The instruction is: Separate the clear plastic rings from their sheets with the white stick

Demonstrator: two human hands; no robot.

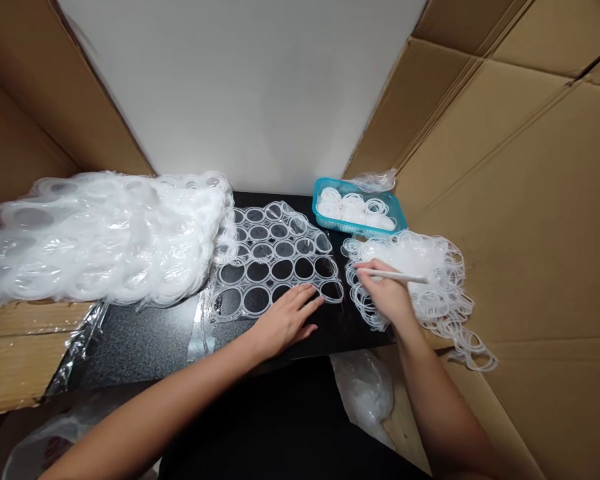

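Note:
A clear plastic sheet (269,251) patterned with rows of white-edged rings lies flat on the dark tabletop in front of me. My left hand (286,319) rests on its lower right part, fingers stretched out and pressing on the sheet. My right hand (387,290) is closed around a slim white pen-like stick (403,275), held to the right of the sheet. Under and beside that hand is a loose heap of white ring scraps (433,300). Whether the stick's tip touches anything I cannot make out.
A thick stack of similar ringed sheets (105,240) fills the left side. At the back right stands a blue basket (316,212) holding bundles of white rings (355,210). Cardboard walls (530,200) rise on both sides. A plastic bag (367,387) hangs below the front edge.

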